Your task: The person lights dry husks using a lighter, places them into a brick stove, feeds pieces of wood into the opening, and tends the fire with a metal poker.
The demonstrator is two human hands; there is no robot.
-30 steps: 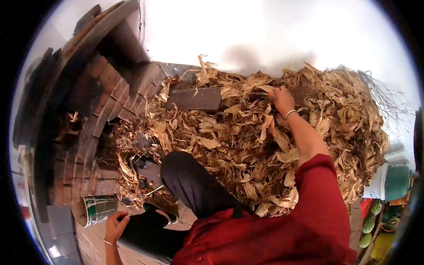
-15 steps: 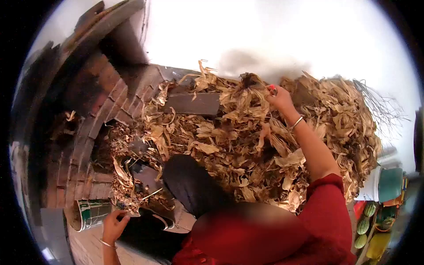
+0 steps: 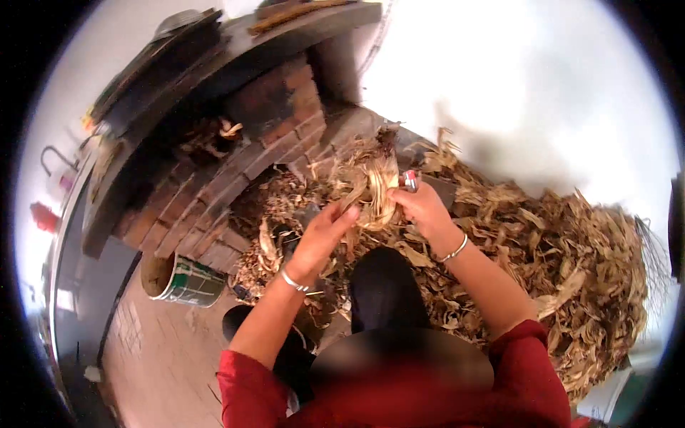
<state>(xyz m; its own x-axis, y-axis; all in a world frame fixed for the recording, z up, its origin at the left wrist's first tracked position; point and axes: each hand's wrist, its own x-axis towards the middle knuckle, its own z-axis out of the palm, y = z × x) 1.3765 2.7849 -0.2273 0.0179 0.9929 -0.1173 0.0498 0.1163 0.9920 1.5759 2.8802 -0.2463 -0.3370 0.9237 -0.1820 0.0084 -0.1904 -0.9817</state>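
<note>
Husk bundle (image 3: 383, 182): held up between both hands, above and in front of the knee (image 3: 389, 289). Clock readings were taken with 12 at the top of the view. The long axis was read as roughly 12 to 6, with a dark, frayed tuft (image 3: 386, 140) at the 12 end and paler, folded strips lower down.

Grip, left hand (image 3: 325, 234): thumb and fingers were brought together on loose strips at the bundle's 7 to 8 o'clock edge; from these fingertips, the main body lay toward 1. Grip, right hand (image 3: 427, 210): the bundle's 4 o'clock side was pinched between thumb and finger, the body lying toward 10 to 11. A small red-and-silver object, apparently a lighter (image 3: 409, 180), was also held in this hand, projecting toward 12 just beside the bundle's 3 o'clock side. Contact between the two could not be determined; no flame was made out.

Surroundings, read from the bundle: the dark opening (image 3: 212, 140) of the brick stove (image 3: 302, 91) was noted between 9 and 10, well apart, with the left hand judged the nearer to it. The bucket (image 3: 194, 283) was noted at 8. The husk pile (image 3: 564, 250) was spread mainly toward 4, on the right hand's side.
</note>
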